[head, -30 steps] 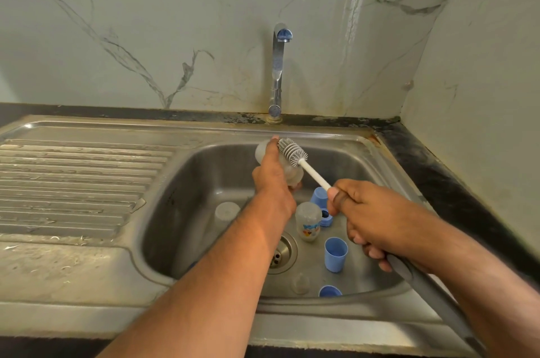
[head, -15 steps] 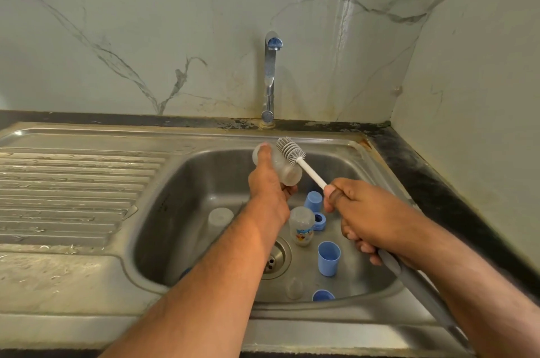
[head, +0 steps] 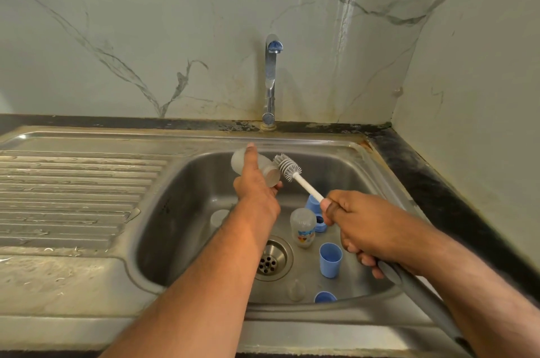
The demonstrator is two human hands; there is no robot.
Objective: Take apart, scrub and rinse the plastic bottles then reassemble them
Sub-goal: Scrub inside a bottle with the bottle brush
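Note:
My left hand grips a frosted clear plastic bottle held sideways over the sink, its open mouth facing right. My right hand holds a bottle brush by its white shaft and grey handle; the grey bristle head sits just outside the bottle's mouth. On the sink floor a second clear bottle with a printed label stands upright. Around it lie blue caps, a blue ring, a clear nipple and a clear part.
The steel sink basin has a drain at its middle. A ribbed draining board lies to the left. The tap stands behind the basin, with no water running. Marble walls close the back and right.
The brush head has come down from above the bottle to the front of its mouth. Both hands shifted slightly; the bottle stays in my left hand.

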